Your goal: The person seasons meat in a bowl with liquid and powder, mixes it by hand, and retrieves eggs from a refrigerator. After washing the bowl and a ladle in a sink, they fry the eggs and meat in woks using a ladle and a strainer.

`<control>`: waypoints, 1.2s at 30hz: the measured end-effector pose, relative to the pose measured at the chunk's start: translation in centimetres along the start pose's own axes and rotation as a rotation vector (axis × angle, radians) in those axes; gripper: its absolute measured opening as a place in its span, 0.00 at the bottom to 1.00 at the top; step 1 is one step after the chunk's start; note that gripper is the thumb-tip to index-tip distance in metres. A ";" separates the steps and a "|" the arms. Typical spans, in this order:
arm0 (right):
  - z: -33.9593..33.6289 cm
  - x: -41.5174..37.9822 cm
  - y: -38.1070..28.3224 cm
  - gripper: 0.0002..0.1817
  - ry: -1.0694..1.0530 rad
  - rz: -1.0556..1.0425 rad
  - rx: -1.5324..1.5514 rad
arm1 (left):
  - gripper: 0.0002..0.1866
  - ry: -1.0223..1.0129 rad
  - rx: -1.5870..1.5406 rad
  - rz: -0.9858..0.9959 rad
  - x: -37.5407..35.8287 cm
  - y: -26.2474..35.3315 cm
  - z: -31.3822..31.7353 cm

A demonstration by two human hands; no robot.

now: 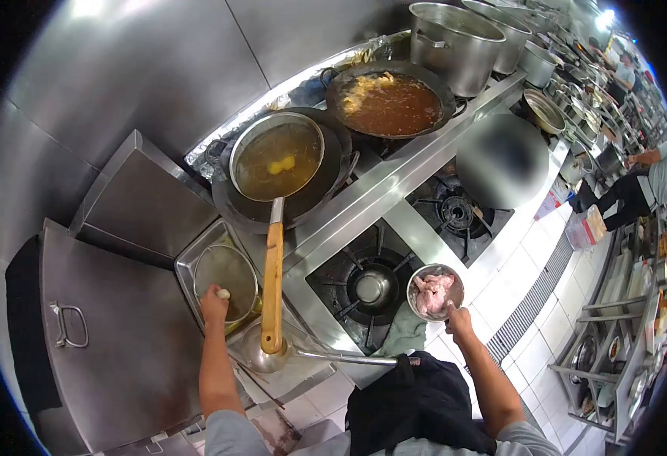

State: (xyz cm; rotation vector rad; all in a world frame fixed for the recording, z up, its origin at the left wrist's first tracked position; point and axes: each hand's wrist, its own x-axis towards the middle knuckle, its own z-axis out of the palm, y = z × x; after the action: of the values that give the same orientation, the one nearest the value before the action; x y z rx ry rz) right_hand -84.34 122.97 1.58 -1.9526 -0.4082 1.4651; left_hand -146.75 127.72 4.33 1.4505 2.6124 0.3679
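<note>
My left hand (213, 305) is closed on a small pale round piece (223, 293); its kind is not clear. That hand is over the near part of a round mesh strainer (199, 266), which sits in a rectangular steel pan (187, 257). My right hand (459, 319) grips the near rim of a metal bowl (412, 305) holding pink raw meat (433, 292). Between my arms, a wooden-handled strainer (272, 266) rests over a dark wok (339, 144), with yellow pieces (281, 165) in the liquid showing in it. Below that handle lies a metal ladle (263, 351).
A second wok (447, 95) of brown liquid has pale food at its far side. Tall steel pots (455, 53) stand behind. Two burners (373, 286) (456, 213) and a green cloth (405, 333) are in front. Another person (656, 178) is at the right.
</note>
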 end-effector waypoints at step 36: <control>-2.6 1.7 -5.3 0.20 -0.080 -0.115 -0.411 | 0.15 0.060 0.252 0.822 27.3 45.6 -2.6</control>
State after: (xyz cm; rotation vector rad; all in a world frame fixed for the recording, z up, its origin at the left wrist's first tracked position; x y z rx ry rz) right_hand -80.68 127.12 4.25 -2.1421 -0.9029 1.4737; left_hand -124.54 173.66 19.46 2.5921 2.0169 0.1486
